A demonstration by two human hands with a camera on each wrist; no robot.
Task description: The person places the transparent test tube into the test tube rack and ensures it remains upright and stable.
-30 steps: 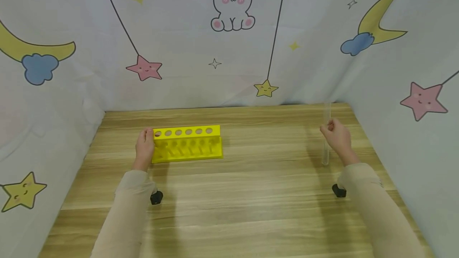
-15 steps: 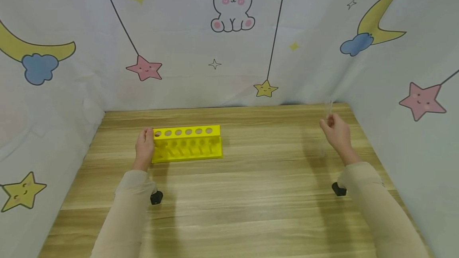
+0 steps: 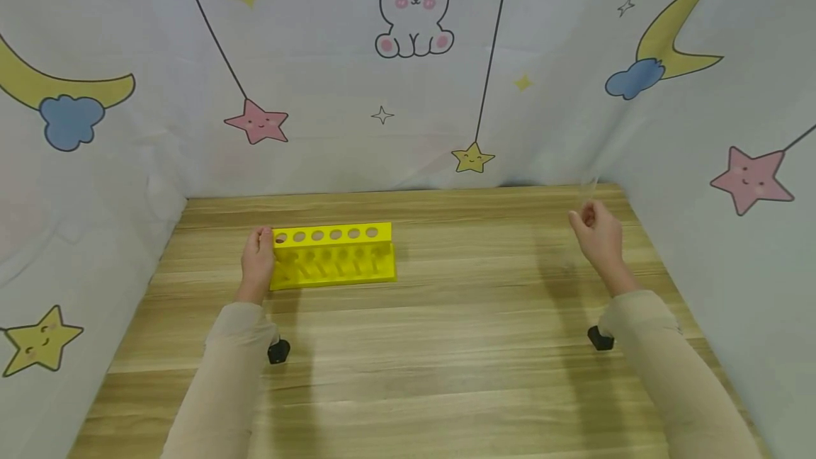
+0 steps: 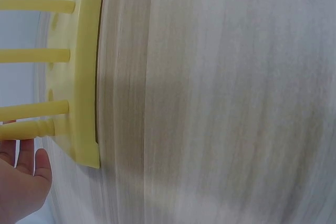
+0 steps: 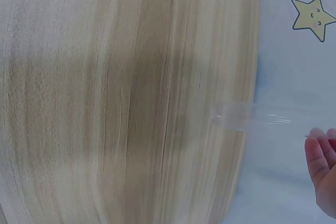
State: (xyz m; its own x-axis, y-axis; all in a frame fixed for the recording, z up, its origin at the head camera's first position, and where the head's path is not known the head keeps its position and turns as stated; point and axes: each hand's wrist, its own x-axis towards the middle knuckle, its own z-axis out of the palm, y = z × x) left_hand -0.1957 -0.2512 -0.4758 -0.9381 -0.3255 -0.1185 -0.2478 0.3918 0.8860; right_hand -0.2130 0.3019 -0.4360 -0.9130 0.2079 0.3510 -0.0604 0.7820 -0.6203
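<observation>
Left grip (image 3: pixel 258 261) holds left end of yellow rack (image 3: pixel 334 253) on table (image 3: pixel 446 346); right grip (image 3: pixel 598 238) pinches tilted, faintly visible clear tube (image 3: pixel 588 193).

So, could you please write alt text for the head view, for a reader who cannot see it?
A person's right hand holds a clear tube tilted over a wooden table, while the left hand holds one end of a yellow six-hole rack standing on it. Behind hangs white cloth printed with a rabbit, moons and stars.

white printed cloth (image 3: pixel 331 69) hangs behind a wood-grained table (image 3: pixel 446 346).
</observation>
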